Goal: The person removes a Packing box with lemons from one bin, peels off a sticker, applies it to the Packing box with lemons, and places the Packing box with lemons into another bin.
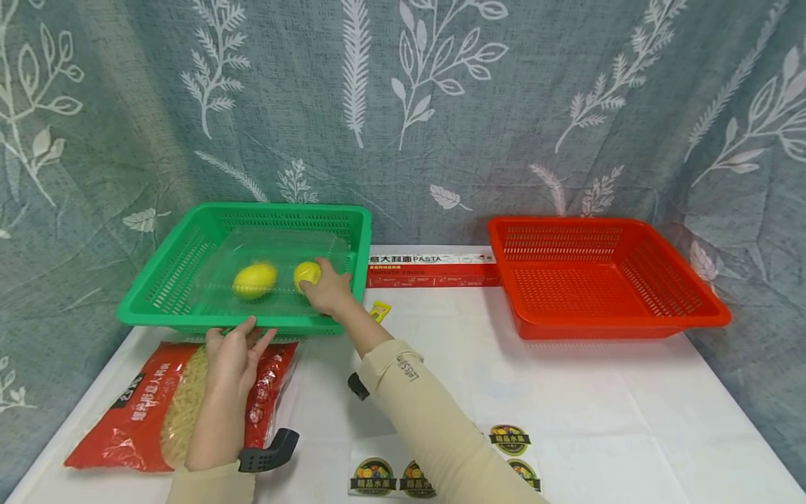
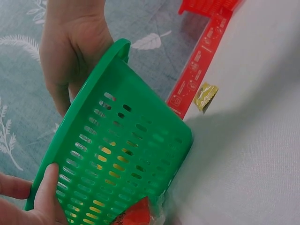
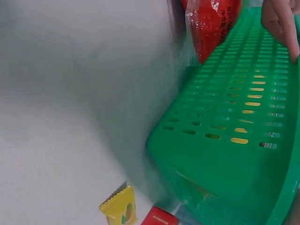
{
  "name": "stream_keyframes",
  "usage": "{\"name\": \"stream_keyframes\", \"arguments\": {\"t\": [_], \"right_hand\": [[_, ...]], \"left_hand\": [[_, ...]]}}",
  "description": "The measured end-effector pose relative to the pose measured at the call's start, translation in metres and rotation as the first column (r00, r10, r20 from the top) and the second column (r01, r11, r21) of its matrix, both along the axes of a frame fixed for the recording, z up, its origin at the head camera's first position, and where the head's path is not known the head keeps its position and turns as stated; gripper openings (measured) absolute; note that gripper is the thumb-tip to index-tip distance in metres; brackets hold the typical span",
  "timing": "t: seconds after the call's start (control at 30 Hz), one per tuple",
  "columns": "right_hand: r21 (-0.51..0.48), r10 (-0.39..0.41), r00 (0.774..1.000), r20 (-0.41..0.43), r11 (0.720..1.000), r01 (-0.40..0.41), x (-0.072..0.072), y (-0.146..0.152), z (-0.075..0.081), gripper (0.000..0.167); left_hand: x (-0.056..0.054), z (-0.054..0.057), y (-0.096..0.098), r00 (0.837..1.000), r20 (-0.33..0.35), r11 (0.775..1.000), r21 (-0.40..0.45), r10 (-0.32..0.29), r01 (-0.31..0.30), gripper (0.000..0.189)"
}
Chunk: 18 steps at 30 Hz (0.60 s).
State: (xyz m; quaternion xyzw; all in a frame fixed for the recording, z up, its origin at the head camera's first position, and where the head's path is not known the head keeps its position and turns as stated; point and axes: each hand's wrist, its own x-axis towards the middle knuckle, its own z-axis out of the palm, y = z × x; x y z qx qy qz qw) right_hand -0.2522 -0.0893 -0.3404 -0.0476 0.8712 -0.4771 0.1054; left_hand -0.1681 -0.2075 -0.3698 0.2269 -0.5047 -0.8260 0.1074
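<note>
In the head view, a green plastic basket [image 1: 245,322] stands at the left with a clear plastic tray [image 1: 290,241] inside. A lemon [image 1: 255,280] lies at that tray's middle. My right hand [image 1: 329,288] reaches over the basket's right side and grips a second lemon [image 1: 305,274] with thumb and fingers. At the front, my left hand [image 1: 233,353] holds the basket's rim, a finger over the edge and the thumb against the outer wall, as the left wrist view shows. From the right wrist view, the lemons appear only as yellow patches through the basket's slots.
A red pasta bag [image 1: 145,413] lies under my left forearm. Right of the basket are a small yellow packet [image 1: 380,311] and a red-and-white pasta box [image 1: 434,271]. A red basket [image 1: 604,325] stands at the right. Round fruit stickers [image 1: 373,476] lie near the front.
</note>
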Motion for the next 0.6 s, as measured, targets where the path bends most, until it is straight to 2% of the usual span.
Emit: {"name": "stream_keyframes", "arguments": {"t": [0.13,0.37,0.6], "right_hand": [[-0.035,-0.011,1.0,0.0,0.999,0.011,0.0002,-0.0001,-0.0014,0.047],[-0.139,-0.037,0.998,0.049,0.989,0.044,-0.0016,0.0,-0.0021,0.046],[-0.157,-0.061,0.996,0.066,0.985,0.07,-0.0016,0.0022,-0.0008,0.042]], "left_hand": [[-0.0002,0.0007,0.0005,1.0,0.003,1.0,-0.001,0.006,-0.006,0.051],[-0.0003,0.0007,0.0017,1.0,0.019,1.0,-0.015,0.012,-0.012,0.05],[-0.0003,0.0015,0.0054,1.0,0.015,1.0,-0.025,0.016,-0.016,0.048]]}}
